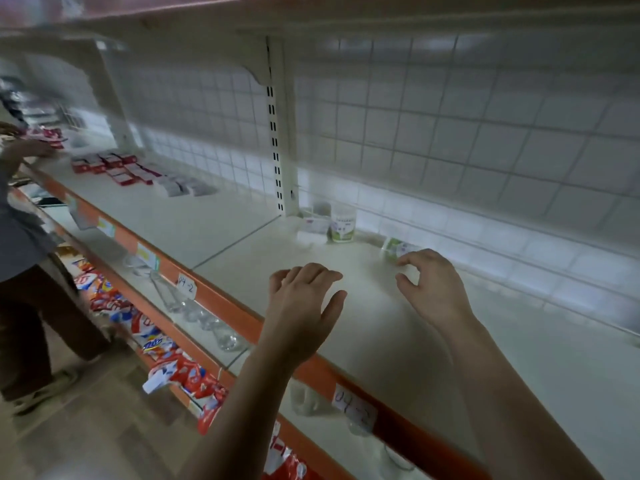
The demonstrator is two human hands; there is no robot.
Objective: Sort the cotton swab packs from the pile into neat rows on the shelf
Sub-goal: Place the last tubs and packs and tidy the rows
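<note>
A white shelf [363,306] with an orange front edge runs across the view. At its back stand a few cotton swab packs: a round green-and-white tub [343,225] upright, a small white box [316,226] to its left, and a green-and-white tub [398,249] lying on its side. My right hand [429,285] hovers just in front of the lying tub, fingers curled and apart, holding nothing. My left hand [303,303] is flat above the shelf, fingers spread, empty. The view is blurred.
Red and white small packs [117,166] lie on the shelf's far left, where another person [24,237] reaches. A slotted upright post [277,147] divides the wire-grid back wall. Lower shelves hold clear glassware [207,323] and red snack bags [180,368].
</note>
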